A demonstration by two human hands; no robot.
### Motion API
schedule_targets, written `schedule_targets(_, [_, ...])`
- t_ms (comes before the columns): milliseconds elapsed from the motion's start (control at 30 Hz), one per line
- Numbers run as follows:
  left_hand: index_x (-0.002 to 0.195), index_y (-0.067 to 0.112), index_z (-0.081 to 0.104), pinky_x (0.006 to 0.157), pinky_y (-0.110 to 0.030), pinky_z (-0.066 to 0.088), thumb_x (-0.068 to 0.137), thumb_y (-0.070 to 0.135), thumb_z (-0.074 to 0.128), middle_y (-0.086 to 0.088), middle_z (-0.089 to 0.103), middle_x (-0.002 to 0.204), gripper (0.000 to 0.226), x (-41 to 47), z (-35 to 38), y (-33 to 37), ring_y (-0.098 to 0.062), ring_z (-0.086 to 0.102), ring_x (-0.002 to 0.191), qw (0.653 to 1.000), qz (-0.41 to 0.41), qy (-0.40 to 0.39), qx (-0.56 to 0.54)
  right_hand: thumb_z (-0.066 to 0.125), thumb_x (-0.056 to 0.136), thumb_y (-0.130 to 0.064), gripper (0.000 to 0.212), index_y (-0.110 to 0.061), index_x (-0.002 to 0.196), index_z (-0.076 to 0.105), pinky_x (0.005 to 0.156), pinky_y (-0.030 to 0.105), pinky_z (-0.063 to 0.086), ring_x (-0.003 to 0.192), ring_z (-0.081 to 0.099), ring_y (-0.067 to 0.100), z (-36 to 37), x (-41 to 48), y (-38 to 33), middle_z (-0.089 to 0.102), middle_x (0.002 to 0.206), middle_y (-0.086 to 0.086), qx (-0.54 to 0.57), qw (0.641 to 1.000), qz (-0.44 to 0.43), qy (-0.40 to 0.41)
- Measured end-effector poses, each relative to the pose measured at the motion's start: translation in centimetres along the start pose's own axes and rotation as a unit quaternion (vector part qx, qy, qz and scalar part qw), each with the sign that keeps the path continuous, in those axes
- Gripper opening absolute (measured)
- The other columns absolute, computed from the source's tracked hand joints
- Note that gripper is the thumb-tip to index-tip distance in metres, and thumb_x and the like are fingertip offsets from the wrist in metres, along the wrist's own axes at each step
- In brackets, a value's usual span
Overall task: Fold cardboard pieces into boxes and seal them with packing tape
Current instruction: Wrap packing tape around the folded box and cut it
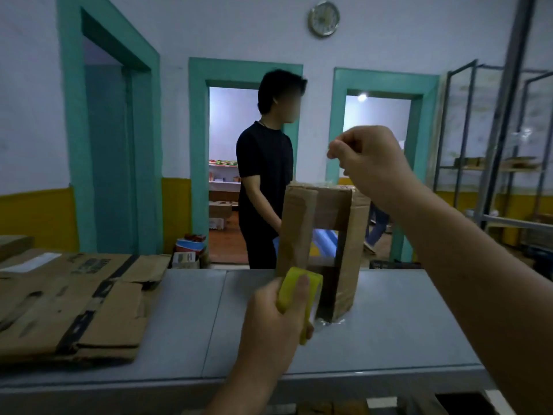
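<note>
Head view: gripping the yellow tape roll [289, 287] at lower centre in the left hand [269, 322], fingers [302, 290] curled round its rim. Pinching a faint clear tape end [331, 148] in the right hand [369, 158], upper right of centre. Sealing the cardboard box [324, 211] standing mid-frame on the table [395, 339]; likely light, stiff, tippy, so best bracing by its top edge.

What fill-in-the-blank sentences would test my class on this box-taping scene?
1. The left hand grips a ____ roll of packing tape.
2. The tall brown cardboard box stands on the grey metal table, and the stack of flattened brown cardboard pieces lies to its ____.
3. The right hand, raised ____ the box, pinches a clear tape strip in its fingers.

Missing words: yellow; left; above.
</note>
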State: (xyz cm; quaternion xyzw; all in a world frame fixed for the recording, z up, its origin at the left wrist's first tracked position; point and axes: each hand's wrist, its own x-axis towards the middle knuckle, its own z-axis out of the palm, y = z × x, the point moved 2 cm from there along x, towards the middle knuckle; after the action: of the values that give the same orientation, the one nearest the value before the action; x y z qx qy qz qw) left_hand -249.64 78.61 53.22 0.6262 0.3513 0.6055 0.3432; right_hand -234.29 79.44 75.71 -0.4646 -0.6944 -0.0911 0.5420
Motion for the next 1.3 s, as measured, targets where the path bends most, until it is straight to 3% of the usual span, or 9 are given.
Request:
schedule_targets(67, [0.078, 0.018, 0.065, 0.050, -0.021, 0.050, 0.093, 0.063, 0.055, 0.004, 0.065, 0.055, 0.049, 0.0, 0.9, 0.0, -0.006, 0.063, 0.049, 0.999, -0.022, 0.015, 0.028, 0.061, 0.102, -0.018, 0.024, -0.005, 0.089, 0.076, 0.077, 0.035, 0.058, 0.076, 0.068, 0.022, -0.4, 0.2, -0.6, 0.074, 0.085, 0.014, -0.010, 1.000, -0.021, 0.002])
schedule_targets(167, [0.086, 0.019, 0.068, 0.062, -0.038, 0.063, 0.092, 0.069, 0.053, 0.000, 0.070, 0.063, 0.053, 0.4, 1.9, -0.8, -0.013, 0.071, 0.058, 0.999, -0.033, 0.021, 0.024, 0.060, 0.102, -0.017, 0.021, -0.011, 0.087, 0.073, 0.053, 0.006, 0.040, 0.060, 0.057, -0.004, -0.3, 0.5, -1.3, 0.065, 0.073, -0.006, -0.019, 0.999, -0.033, -0.014])
schedule_targets(433, [0.098, 0.040, 0.072, 0.082, -0.043, 0.061, 0.075, 0.091, 0.052, 0.009, 0.074, 0.088, 0.059, -0.7, 2.9, -2.8, -0.015, 0.073, 0.086, 0.996, -0.046, -0.068, 0.021, 0.063, 0.102, -0.020, 0.007, -0.021, 0.095, 0.065, 0.052, 0.002, 0.037, 0.059, 0.056, -0.011, -1.4, 1.0, 0.2, 0.059, 0.076, -0.014, -0.044, 0.996, -0.022, -0.076])
schedule_targets(633, [0.075, 0.016, 0.071, 0.069, -0.037, 0.057, 0.091, 0.075, 0.040, -0.002, 0.071, 0.071, 0.068, 0.9, 0.0, 0.1, -0.012, 0.068, 0.068, 0.975, 0.014, -0.167, 0.143, 0.066, 0.099, -0.022, 0.007, -0.024, 0.093, 0.067, 0.055, 0.003, 0.044, 0.061, 0.061, -0.009, -2.6, 0.1, 1.8, 0.067, 0.077, -0.012, -0.047, 0.994, -0.033, -0.098])
schedule_targets(767, [0.117, 0.024, 0.060, 0.088, -0.042, 0.059, 0.091, 0.079, 0.047, 0.003, 0.059, 0.120, 0.062, 10.4, -2.2, 1.0, -0.003, 0.060, 0.102, 0.950, 0.168, 0.042, 0.261, 0.067, 0.099, -0.024, 0.006, -0.026, 0.094, 0.068, 0.061, 0.003, 0.047, 0.068, 0.065, -0.007, -3.1, -1.0, 2.7, 0.069, 0.080, -0.012, -0.064, 0.987, -0.047, -0.136])
schedule_targets(867, [0.157, 0.030, 0.024, 0.118, -0.060, 0.038, 0.069, 0.100, 0.050, 0.001, 0.024, 0.165, 0.115, 16.8, 1.1, 2.2, -0.027, 0.028, 0.152, 0.910, 0.199, 0.016, 0.363, 0.066, 0.100, -0.025, 0.003, -0.026, 0.097, 0.068, 0.065, 0.004, 0.048, 0.072, 0.065, -0.006, -3.4, -1.6, 2.9, 0.068, 0.081, -0.013, -0.074, 0.985, -0.058, -0.147])
schedule_targets(1000, [0.163, 0.036, -0.009, 0.123, -0.074, 0.002, 0.060, 0.108, 0.044, -0.005, -0.007, 0.176, 0.136, 20.0, 7.3, 2.7, -0.031, -0.012, 0.161, 0.852, 0.197, -0.027, 0.484, 0.067, 0.099, -0.026, 0.007, -0.029, 0.092, 0.069, 0.065, 0.016, 0.053, 0.075, 0.066, 0.008, -3.6, -2.2, 3.7, 0.069, 0.079, -0.007, -0.078, 0.985, -0.060, -0.143])
schedule_targets(1133, [0.157, 0.033, 0.015, 0.120, -0.076, 0.015, 0.079, 0.087, 0.050, -0.005, 0.037, 0.159, 0.101, 21.6, 9.0, 0.8, -0.034, 0.029, 0.150, 0.828, 0.231, 0.017, 0.510, 0.068, 0.098, -0.024, 0.009, -0.027, 0.090, 0.071, 0.065, 0.023, 0.055, 0.069, 0.067, 0.011, -4.3, -2.5, 5.0, 0.070, 0.075, -0.005, -0.066, 0.986, -0.052, -0.146])
schedule_targets(1300, [0.148, 0.021, 0.039, 0.106, -0.048, 0.043, 0.088, 0.076, 0.049, -0.004, 0.054, 0.136, 0.082, 23.8, 8.2, 0.0, -0.026, 0.051, 0.121, 0.774, 0.348, 0.028, 0.528, 0.068, 0.098, -0.023, 0.006, -0.022, 0.096, 0.073, 0.070, 0.024, 0.057, 0.072, 0.067, 0.010, -4.4, -1.6, 6.5, 0.071, 0.078, -0.005, -0.073, 0.986, -0.046, -0.141])
